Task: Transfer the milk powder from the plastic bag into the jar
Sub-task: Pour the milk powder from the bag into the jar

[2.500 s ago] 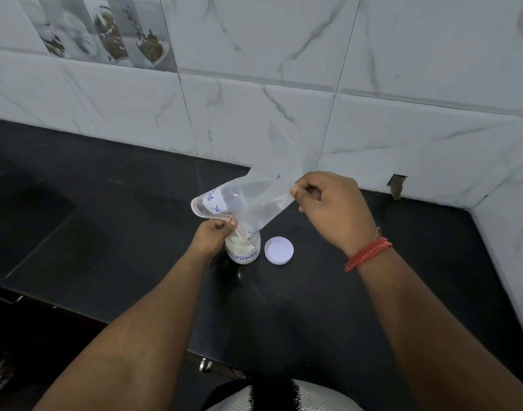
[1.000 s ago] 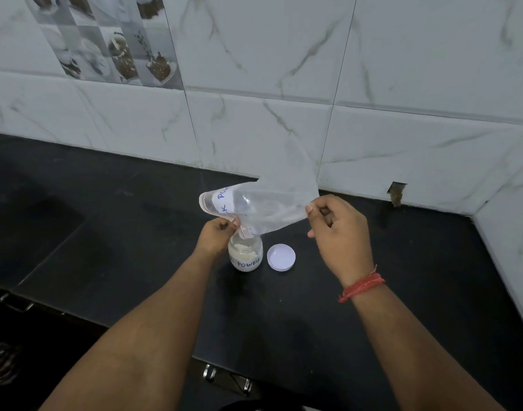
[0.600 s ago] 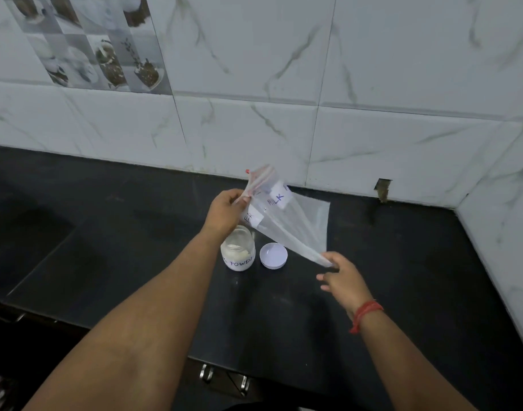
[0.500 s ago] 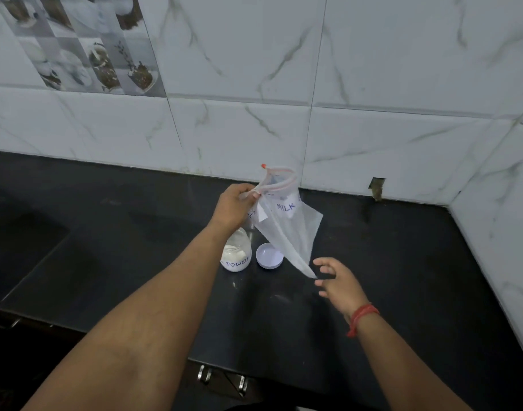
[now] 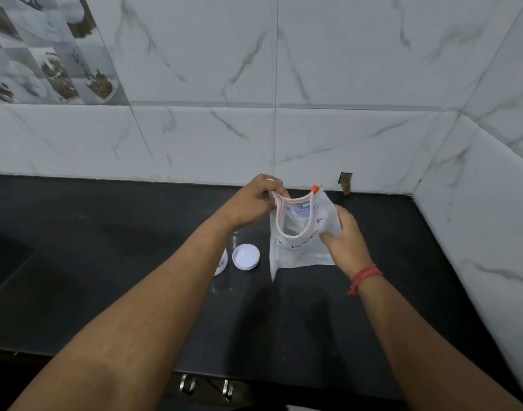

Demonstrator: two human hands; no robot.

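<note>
A clear plastic zip bag [image 5: 297,253] with a blue handwritten label hangs upright above the black counter, its mouth open upward and looking empty. My left hand [image 5: 251,203] pinches the left corner of the bag's red zip rim. My right hand [image 5: 344,235] grips the bag's right side below the rim. The jar [image 5: 221,266] stands on the counter to the left, almost wholly hidden behind my left forearm; only a white sliver with blue letters shows. Its white lid [image 5: 245,256] lies upside down beside it.
The black counter [image 5: 106,262] runs left to right, backed by a white marble-tile wall [image 5: 284,84] that turns a corner at the right. Metal handles [image 5: 205,387] show below the counter's front edge.
The bag was tipped mouth-down over the jar; my left hand has since swung it upright and to the right. My right hand let go of its bottom corner and took hold of its right side.
</note>
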